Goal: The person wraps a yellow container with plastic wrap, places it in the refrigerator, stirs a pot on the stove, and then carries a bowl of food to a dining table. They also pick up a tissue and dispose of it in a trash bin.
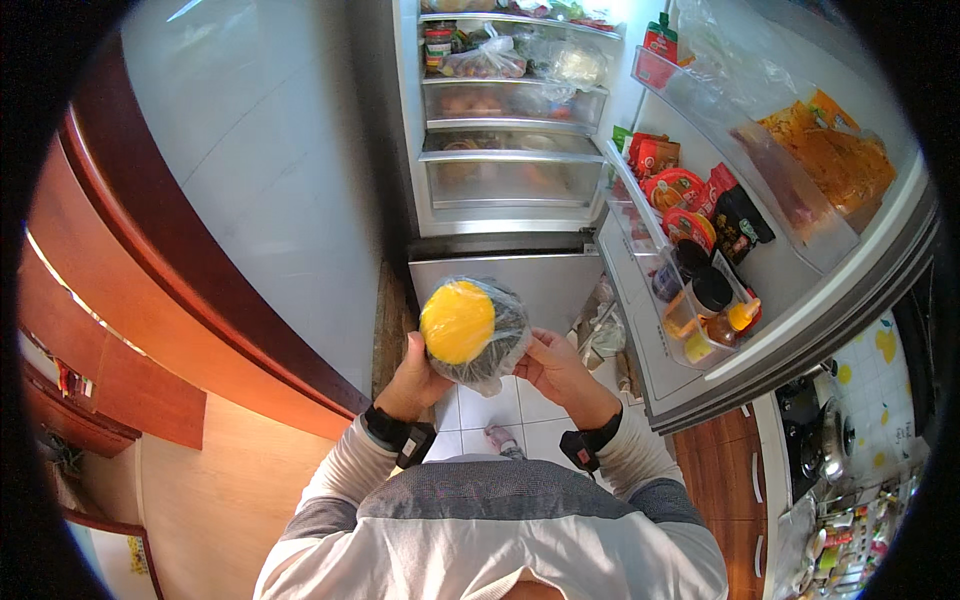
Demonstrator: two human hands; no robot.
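Between my hands is a rounded, dark jar-like container [501,330] with a bright yellow round top, covered in clear plastic film. My left hand [417,377] grips its left side, with the thumb up along the edge. The fingertips of my right hand [559,369] pinch the plastic at its right side. I hold it in front of the open refrigerator [510,244], above the floor. The container's underside and most of my left fingers are hidden.
The refrigerator door [652,375] stands open at the right, its door shelf [637,217] holding bottles, packets and red tubs. Bagged food [487,60] lies on the inner shelves above clear drawers [517,180]. A wall [262,150] closes the left side. A pot [832,442] sits on the stove at right.
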